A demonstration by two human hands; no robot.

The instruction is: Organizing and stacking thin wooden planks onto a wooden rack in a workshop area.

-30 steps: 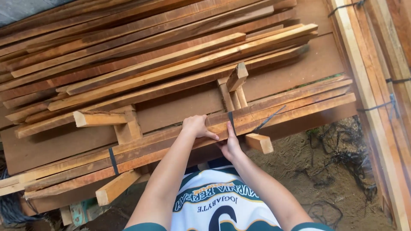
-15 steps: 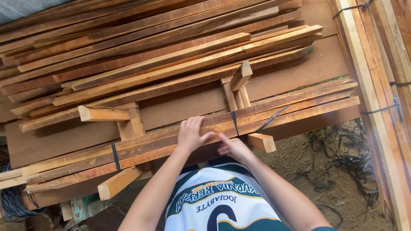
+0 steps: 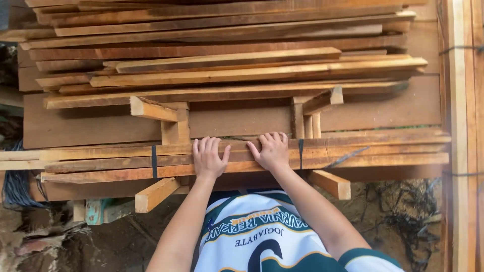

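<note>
A bundle of long reddish wooden slats (image 3: 383, 151), bound by two black straps (image 3: 154, 161), lies across in front of me on short wooden blocks (image 3: 156, 194). My left hand (image 3: 207, 157) lies palm down on top of the bundle, fingers stretched to its far edge. My right hand (image 3: 272, 150) rests the same way a little to the right, just left of the second strap (image 3: 301, 153). Neither hand has lifted anything. My white and green jersey (image 3: 262, 236) fills the bottom of the view.
Behind the bundle a wide dark board (image 3: 91, 126) carries a loose stack of slats and planks (image 3: 227, 70) on upright blocks (image 3: 176, 128). Pale long planks (image 3: 461, 126) run along the right edge. Black strapping (image 3: 403, 201) lies on the dirt; blue cord (image 3: 15, 186) at left.
The view has swung so the slats run level. Both hands have left the near edge by the right strap and now lie flat on top of the bundle, further apart.
</note>
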